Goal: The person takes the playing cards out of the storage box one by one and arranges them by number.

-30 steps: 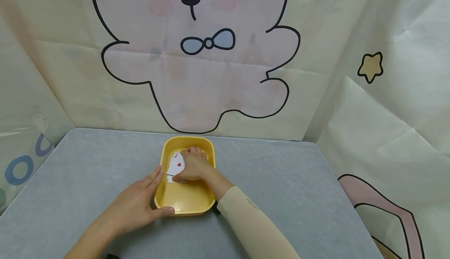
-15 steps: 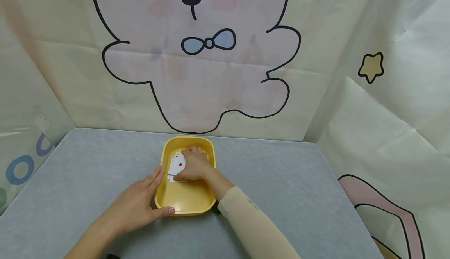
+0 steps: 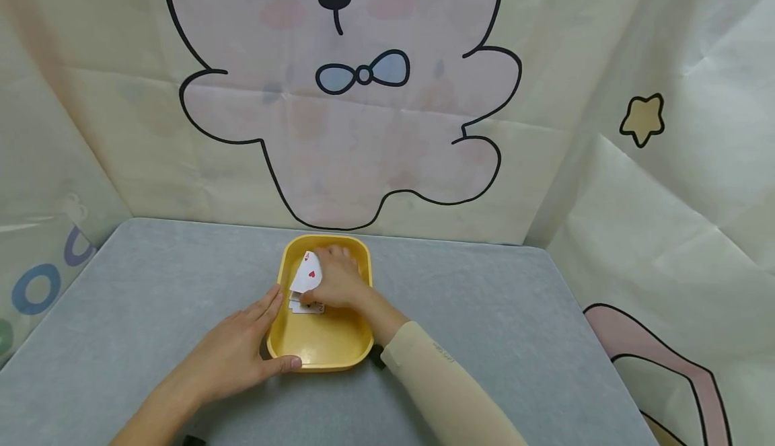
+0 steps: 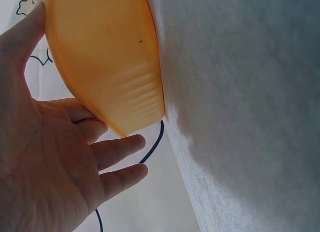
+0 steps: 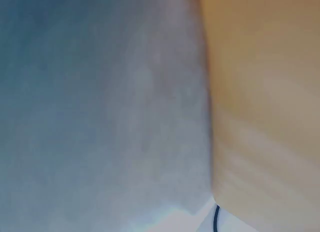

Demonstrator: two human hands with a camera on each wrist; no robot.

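In the head view a yellow plastic tray [image 3: 327,345] sits at the far middle of the table, with playing cards in it. My right hand [image 3: 339,279] reaches in from the right and pinches a playing card [image 3: 307,273] with a red heart along its right side. More white playing cards [image 3: 307,308] lie on the tray floor under that card and the thumb. My left hand [image 3: 239,345] rests against the tray's near left corner, its fingers extended along the left rim and its thumb on the front rim. In the left wrist view, two fingers [image 4: 120,177] stand apart from the tray wall.
A grey cloth covers the table [image 3: 472,338] around the tray. Directly behind it hangs a curtain [image 3: 363,163] with a cartoon animal print. Beside the right wrist, at the tray's near right corner, is a small black object [image 3: 377,356].
The heart card has risen and tilted at its near edge, showing more of the cards beneath. My right hand has shifted slightly away from me with it. The left hand stays on the tray.
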